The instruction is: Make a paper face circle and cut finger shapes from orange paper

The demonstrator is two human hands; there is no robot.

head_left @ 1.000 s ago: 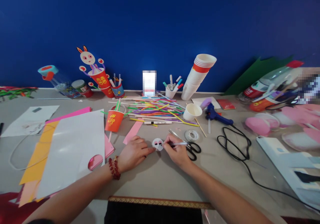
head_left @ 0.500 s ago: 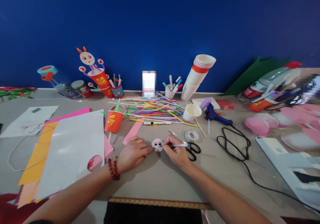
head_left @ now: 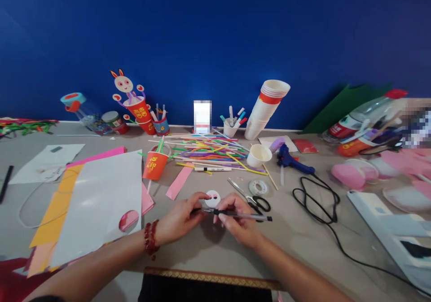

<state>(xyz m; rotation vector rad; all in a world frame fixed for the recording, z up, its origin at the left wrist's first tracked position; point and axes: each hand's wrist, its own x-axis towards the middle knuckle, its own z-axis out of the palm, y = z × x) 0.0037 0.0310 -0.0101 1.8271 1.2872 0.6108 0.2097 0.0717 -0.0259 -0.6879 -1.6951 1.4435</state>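
A small white paper disc (head_left: pixel 213 198) with a face drawn on it, dark eyes with pink round them, lies on the table just beyond my hands. My right hand (head_left: pixel 237 221) is closed round a gel pen (head_left: pixel 251 215) with a clear barrel, held nearly level with its tip to the left. At that tip, my left hand (head_left: pixel 182 216) pinches a small black piece that looks like the pen's cap (head_left: pixel 195 210); part of it is hidden by the fingers. Black-handled scissors (head_left: pixel 261 203) lie right of my right hand, next to a tape roll (head_left: pixel 258 186).
Colourful pipe cleaners (head_left: pixel 208 149) are heaped ahead, with a white marker (head_left: pixel 213 169) before them. An orange paper cup (head_left: pixel 155 165) stands left, near white paper (head_left: pixel 101 203). At right are a white cup (head_left: pixel 258 155), a blue glue gun (head_left: pixel 292 159) and its black cable.
The pen has left the disc and turned level, pulled back towards me. My left hand has left the disc's edge and now pinches the black piece at the pen tip.
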